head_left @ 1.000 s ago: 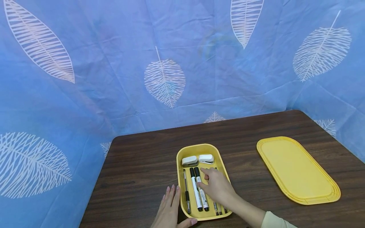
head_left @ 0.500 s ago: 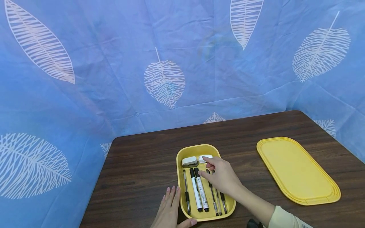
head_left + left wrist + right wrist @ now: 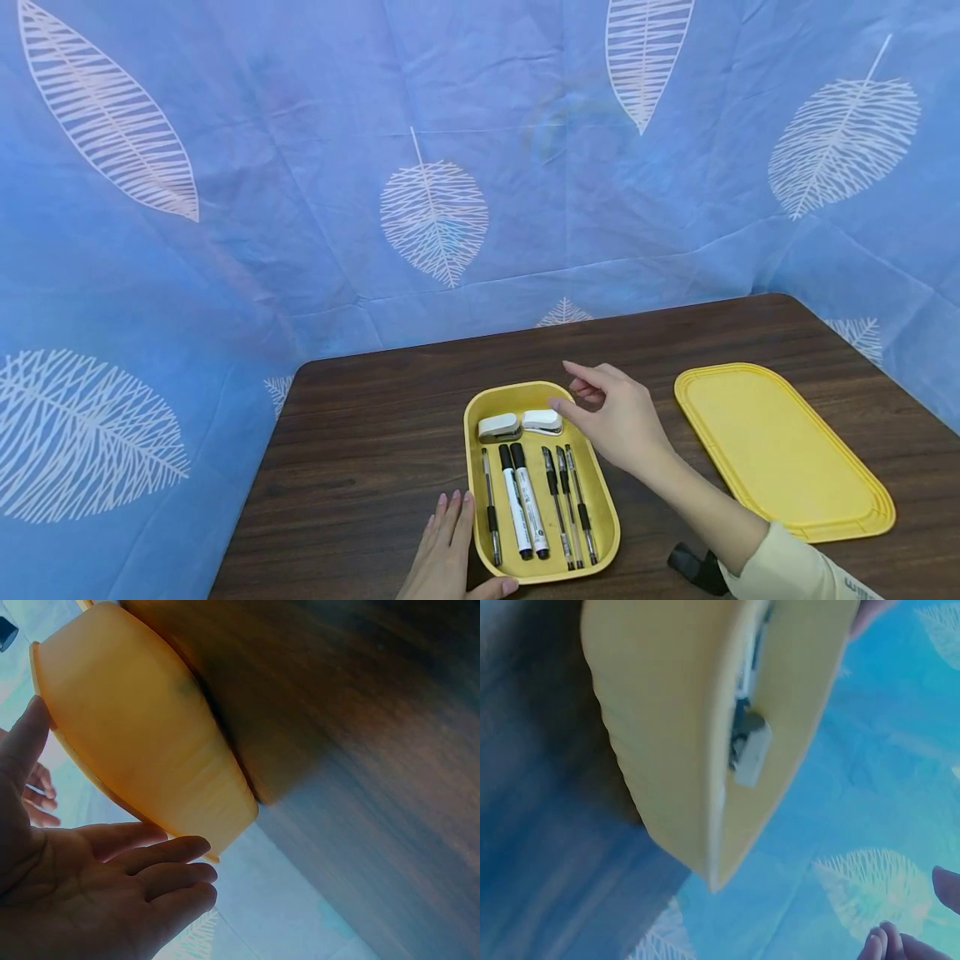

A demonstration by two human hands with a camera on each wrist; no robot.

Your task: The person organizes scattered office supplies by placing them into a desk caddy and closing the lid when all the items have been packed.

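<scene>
A yellow box (image 3: 555,577) on the table holds two white staplers (image 3: 498,427) at its far end. Below them lie two white markers (image 3: 515,512) with black caps, side by side. One black-gripped pen (image 3: 491,508) rests along the left wall, and three more pens (image 3: 569,512) lie to the right of the markers. My left hand (image 3: 442,550) rests against the box's left side, fingers straight, thumb at the near rim; the left wrist view shows its fingertips along the box rim (image 3: 97,780). My right hand (image 3: 618,417) is raised over the far right rim, fingers loosely bent, holding nothing.
A yellow lid (image 3: 787,450) lies flat on the dark wooden table (image 3: 375,450), right of the box. A blue cloth with white leaf prints (image 3: 433,217) hangs behind the table. A black object (image 3: 693,568) shows by my right wrist.
My right hand has moved up and to the right, from over the pens to the far right rim. The pens on the right are uncovered. My left hand has stayed put.
</scene>
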